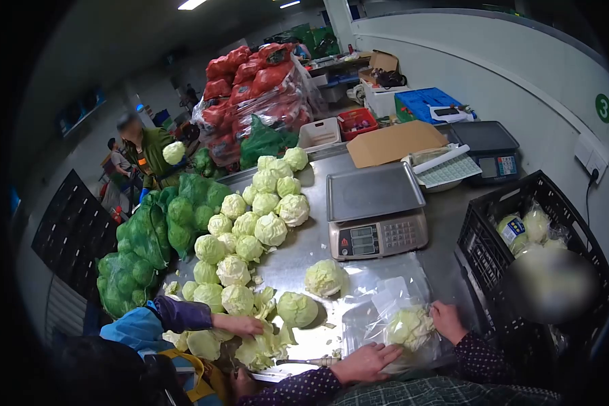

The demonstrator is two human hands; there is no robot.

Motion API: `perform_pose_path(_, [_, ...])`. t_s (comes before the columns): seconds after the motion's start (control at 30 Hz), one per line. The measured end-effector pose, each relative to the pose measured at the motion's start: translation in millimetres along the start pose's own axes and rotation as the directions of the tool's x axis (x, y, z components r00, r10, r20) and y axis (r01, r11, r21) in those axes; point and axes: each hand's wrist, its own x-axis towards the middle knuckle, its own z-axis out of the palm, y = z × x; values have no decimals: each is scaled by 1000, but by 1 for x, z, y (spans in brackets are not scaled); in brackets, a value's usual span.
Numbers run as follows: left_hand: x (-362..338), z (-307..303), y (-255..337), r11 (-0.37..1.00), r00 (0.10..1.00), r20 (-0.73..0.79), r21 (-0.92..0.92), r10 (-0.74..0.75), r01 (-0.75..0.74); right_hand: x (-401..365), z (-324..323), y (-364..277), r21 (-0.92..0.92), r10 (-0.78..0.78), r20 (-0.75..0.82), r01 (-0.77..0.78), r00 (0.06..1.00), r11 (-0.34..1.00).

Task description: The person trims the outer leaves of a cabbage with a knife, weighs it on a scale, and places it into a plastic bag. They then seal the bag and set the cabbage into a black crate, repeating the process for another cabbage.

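Directly in front of me a pale green cabbage [410,329] lies in a clear plastic bag [365,323], at the near edge of the steel table. My left hand [369,362] rests at the cabbage's near left side, its fingers stretched out over the film. On the right side, my right hand [448,323] has its fingers curled on the bag beside the cabbage. Two loose cabbages, one [325,278] farther off and one [297,309] nearer, sit to the left. A knife [308,362] lies left of my left hand.
A co-worker's hand [242,325] touches trimmed leaves [257,347] at left. Many cabbages [248,247] and green net sacks [142,237] stand beyond. A weighing scale [377,230] is ahead; a black crate [484,254] with wrapped cabbages is at right. Another person [152,157] holds a cabbage.
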Motion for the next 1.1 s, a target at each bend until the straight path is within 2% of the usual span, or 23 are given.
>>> perform_pose_path(0.07, [-2, 9, -15, 997, 995, -70, 36, 67, -64, 0, -4, -6, 55, -12, -26, 13, 1000, 998])
perform_pose_path(0.13, [-12, 16, -28, 997, 994, 93, 55, 56, -61, 3, -18, -24, 107, -20, -51, 26, 999, 994])
perform_pose_path(0.17, [-5, 4, -21, 995, 994, -82, 77, 68, -62, 6, -36, -45, 192, -41, -19, 44, 999, 980])
perform_pose_path(0.2, [0, -16, -13, 995, 994, -83, 74, 71, -65, 10, -54, -67, 278, -65, 12, 60, 998, 959])
perform_pose_path(0.23, [1, -40, -3, 999, 971, -237, 54, 11, 1, 10, -71, -87, 288, -138, -39, 143, 990, 947])
perform_pose_path(0.3, [0, -76, -2, 997, 889, -451, -33, -75, 68, 15, -106, -116, 270, 5, -27, 3, 1000, 963])
perform_pose_path(0.33, [4, -97, 1, 993, 848, -520, -92, -107, 69, 22, -123, -130, 252, -69, -49, 80, 996, 964])
perform_pose_path(0.37, [8, -119, 12, 999, 828, -560, -44, -17, -10, 26, -139, -143, 343, -97, -5, 93, 995, 935])
perform_pose_path(0.4, [19, -149, 30, 996, 799, -597, 0, 70, -88, 26, -162, -166, 319, -130, 20, 117, 991, 940])
perform_pose_path(0.47, [14, -164, 40, 984, 795, -582, 146, 170, -103, 25, -180, -191, 241, -313, -110, 331, 943, 912])
perform_pose_path(0.5, [9, -164, 30, 977, 812, -574, 211, 106, 22, 30, -183, -196, 176, -245, -43, 248, 969, 953])
perform_pose_path(0.53, [5, -158, 24, 949, 827, -561, 280, 42, 143, 37, -178, -186, 170, -285, 24, 277, 958, 946])
perform_pose_path(0.57, [9, -168, 41, 981, 787, -616, 176, 45, 82, 36, -182, -192, 283, -215, 46, 194, 976, 939])
perform_pose_path(0.6, [22, -186, 48, 993, 715, -696, 114, 73, 9, 34, -200, -210, 166, -245, 19, 239, 969, 957])
perform_pose_path(0.67, [24, -180, 37, 997, 743, -669, 69, 24, 30, 31, -207, -222, 178, -368, 14, 360, 930, 916])
perform_pose_path(0.73, [12, -162, 1, 991, 796, -603, 71, -49, 114, 44, -182, -197, 160, -284, 60, 272, 957, 949])
perform_pose_path(0.77, [10, -156, -2, 996, 809, -587, 88, 25, 33, 50, -171, -189, 153, -204, 120, 185, 972, 971])
perform_pose_path(0.8, [11, -153, -3, 992, 814, -571, 111, 108, -54, 52, -170, -186, 146, -209, 105, 193, 972, 970])
perform_pose_path(0.93, [5, -154, 11, 995, 817, -568, -80, -99, 65, 25, -151, -181, 211, -188, -10, 186, 982, 960])
perform_pose_path(0.97, [-1, -141, 3, 999, 831, -557, -50, -9, -23, 18, -146, -169, 130, -219, 9, 216, 976, 968])
perform_pose_path(1.0, [-10, -132, 9, 999, 893, -450, -45, 5, -28, 10, -142, -158, 48, -249, 30, 247, 968, 968])
perform_pose_path(1.07, [-16, -108, 30, 996, 919, -395, -91, -20, -17, -11, -144, -141, -23, -228, 81, 230, 970, 973])
perform_pose_path(1.1, [-19, -103, 38, 995, 928, -372, -101, -23, -16, -21, -148, -133, -143, -220, 201, 250, 955, 958])
